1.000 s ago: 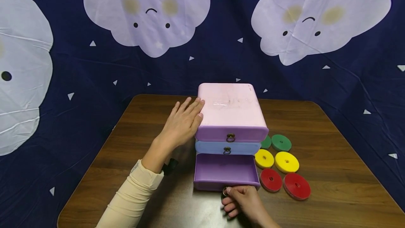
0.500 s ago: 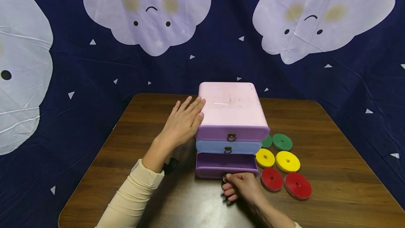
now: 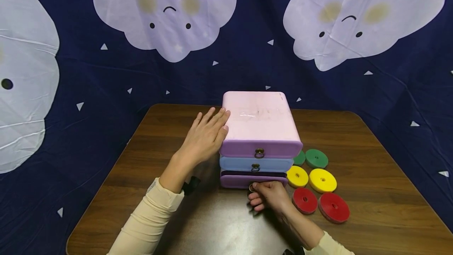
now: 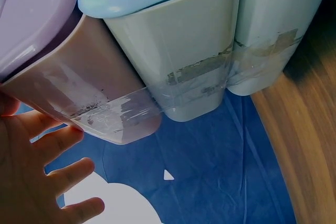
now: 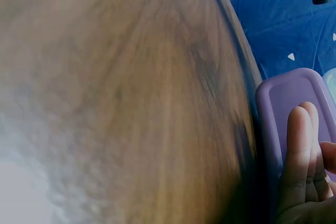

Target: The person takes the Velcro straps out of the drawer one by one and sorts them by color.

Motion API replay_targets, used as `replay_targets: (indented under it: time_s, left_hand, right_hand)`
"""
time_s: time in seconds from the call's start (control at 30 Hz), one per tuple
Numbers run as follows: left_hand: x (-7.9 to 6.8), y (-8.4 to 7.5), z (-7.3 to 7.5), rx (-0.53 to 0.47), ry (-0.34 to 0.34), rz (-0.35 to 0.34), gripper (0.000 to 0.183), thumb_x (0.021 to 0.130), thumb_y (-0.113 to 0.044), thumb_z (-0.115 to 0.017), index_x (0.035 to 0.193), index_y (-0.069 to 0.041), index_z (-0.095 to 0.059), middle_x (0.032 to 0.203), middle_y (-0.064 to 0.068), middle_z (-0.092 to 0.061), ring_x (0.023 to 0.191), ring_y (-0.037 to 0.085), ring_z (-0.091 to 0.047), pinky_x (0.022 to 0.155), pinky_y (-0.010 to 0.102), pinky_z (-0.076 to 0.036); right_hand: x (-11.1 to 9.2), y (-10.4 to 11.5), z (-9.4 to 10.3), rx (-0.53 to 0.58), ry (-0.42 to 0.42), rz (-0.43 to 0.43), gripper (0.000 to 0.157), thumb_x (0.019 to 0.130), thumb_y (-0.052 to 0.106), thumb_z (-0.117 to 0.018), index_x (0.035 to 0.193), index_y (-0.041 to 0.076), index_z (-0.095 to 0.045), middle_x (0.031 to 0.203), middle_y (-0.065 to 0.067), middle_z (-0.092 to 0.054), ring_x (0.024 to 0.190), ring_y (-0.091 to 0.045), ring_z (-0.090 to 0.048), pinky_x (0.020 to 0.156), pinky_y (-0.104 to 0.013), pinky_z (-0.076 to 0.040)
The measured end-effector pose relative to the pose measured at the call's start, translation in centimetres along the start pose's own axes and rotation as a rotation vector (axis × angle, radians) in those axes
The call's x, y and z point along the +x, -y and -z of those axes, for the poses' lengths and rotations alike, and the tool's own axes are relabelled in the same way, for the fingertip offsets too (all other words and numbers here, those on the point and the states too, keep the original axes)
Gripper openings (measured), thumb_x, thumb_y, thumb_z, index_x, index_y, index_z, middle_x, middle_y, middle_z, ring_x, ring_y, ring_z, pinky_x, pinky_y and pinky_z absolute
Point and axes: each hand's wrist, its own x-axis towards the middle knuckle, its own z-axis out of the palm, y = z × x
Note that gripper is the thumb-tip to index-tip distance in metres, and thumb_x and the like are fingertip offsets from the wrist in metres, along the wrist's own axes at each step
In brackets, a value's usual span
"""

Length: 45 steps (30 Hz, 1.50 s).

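A small three-drawer cabinet (image 3: 260, 117) with a pink top stands on the wooden table. Its bottom purple drawer (image 3: 235, 182) sticks out slightly, a narrow dark gap showing above its front. My right hand (image 3: 270, 196) pinches the ring pull (image 3: 252, 187) of that drawer between thumb and index finger. Against the cabinet's upper left side rests my left hand (image 3: 205, 137), fingers straight and spread. The blue middle drawer (image 3: 233, 164) and the purple top drawer (image 3: 237, 148) look pushed in. In the left wrist view, clear tape runs across the cabinet's side (image 4: 178, 61).
Right of the cabinet lie pairs of flat discs with centre holes: green (image 3: 316, 158), yellow (image 3: 323, 180) and red (image 3: 334, 207). One green disc is partly hidden by the cabinet. A dark blue cloud-patterned cloth (image 3: 255, 70) hangs behind the table (image 3: 141, 160).
The bottom drawer has slid from well out to nearly in, my right hand moving forward with its ring pull. My left hand has stayed against the cabinet's side.
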Motion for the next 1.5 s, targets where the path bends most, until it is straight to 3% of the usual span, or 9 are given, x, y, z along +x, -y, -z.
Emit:
replay_targets:
  time_s: [0.9, 1.13, 1.3, 1.5]
  left_hand:
    - [-0.2, 0.1, 0.0, 0.002, -0.001, -0.007, 0.050, 0.102, -0.040, -0.021, 0.149, -0.024, -0.029, 0.156, -0.004, -0.027, 0.148, 0.021, -0.016, 0.119, 0.051, -0.011]
    - [-0.2, 0.1, -0.2, -0.006, -0.006, -0.006, 0.050, 0.102, -0.039, -0.021, 0.149, -0.024, -0.028, 0.156, -0.004, -0.027, 0.148, 0.022, -0.017, 0.119, 0.051, -0.011]
    - [-0.2, 0.2, -0.2, -0.018, -0.010, 0.002, 0.050, 0.102, -0.040, -0.020, 0.150, -0.025, -0.027, 0.156, -0.004, -0.027, 0.148, 0.022, -0.017, 0.120, 0.051, -0.010]
    - [-0.2, 0.4, -0.3, -0.025, -0.017, 0.002, 0.050, 0.102, -0.039, -0.020, 0.150, -0.025, -0.027, 0.156, -0.003, -0.027, 0.148, 0.023, -0.018, 0.119, 0.053, -0.012]
  right_hand:
    - [1.4, 0.1, 0.1, -0.002, -0.055, 0.020, 0.036, 0.095, 0.017, -0.053, 0.114, -0.014, -0.055, 0.075, -0.007, -0.072, 0.060, -0.012, -0.068, 0.056, -0.033, -0.058]
    - [0.1, 0.1, 0.5, -0.072, -0.059, 0.035, 0.038, 0.095, 0.018, -0.052, 0.113, -0.015, -0.057, 0.077, -0.010, -0.073, 0.060, -0.013, -0.068, 0.057, -0.035, -0.058]
    - [-1.9, 1.3, 1.4, -0.147, -0.081, 0.083, 0.036, 0.094, 0.018, -0.055, 0.112, -0.013, -0.059, 0.078, -0.011, -0.072, 0.059, -0.014, -0.066, 0.058, -0.036, -0.058]
    - [-4.0, 3.1, 3.1, -0.272, -0.216, 0.151, 0.031, 0.093, 0.020, -0.060, 0.104, -0.008, -0.065, 0.075, -0.011, -0.071, 0.058, -0.017, -0.066, 0.057, -0.034, -0.058]
